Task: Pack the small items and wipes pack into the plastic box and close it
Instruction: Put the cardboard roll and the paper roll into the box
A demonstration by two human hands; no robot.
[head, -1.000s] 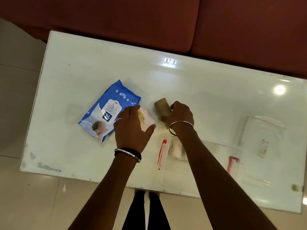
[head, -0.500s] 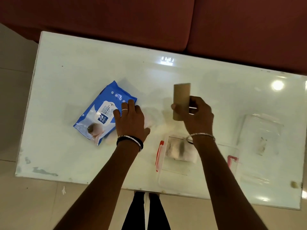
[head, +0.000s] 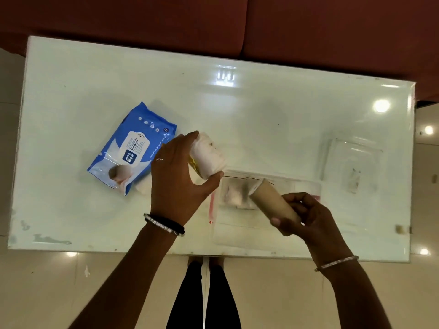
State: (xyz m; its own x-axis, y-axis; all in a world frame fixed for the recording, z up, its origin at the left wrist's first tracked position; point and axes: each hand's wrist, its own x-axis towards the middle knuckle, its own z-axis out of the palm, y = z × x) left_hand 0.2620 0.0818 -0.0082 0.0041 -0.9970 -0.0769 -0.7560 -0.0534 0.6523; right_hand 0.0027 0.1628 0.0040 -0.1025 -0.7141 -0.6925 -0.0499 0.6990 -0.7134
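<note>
The right hand (head: 306, 217) holds a tan cardboard tube (head: 273, 201) with its fingers (head: 281, 223) closed around the near end. The tube's long axis runs diagonally, its free end pointing up and left and tipped down into the open clear plastic box (head: 266, 236), which sits on the tabletop (head: 261, 110) at the near edge, directly ahead of the person. That free end is over the box's far-left part, close to a pale small item (head: 231, 193) already lying inside; whether the two touch cannot be told. So the tube has only to travel along its own axis, down and left, to settle in.

The left hand (head: 178, 179) hovers just left of the box, fingers wrapped around a white rolled bundle (head: 209, 155) held clear of the tabletop. It is the nearer hand to the blue wipes pack (head: 133, 148), which lies flat just to its left, long axis slanting up and right. Another small white item (head: 143, 186) lies by the pack's near corner. The clear lid (head: 351, 162) rests well to the right, nearer the right hand.
</note>
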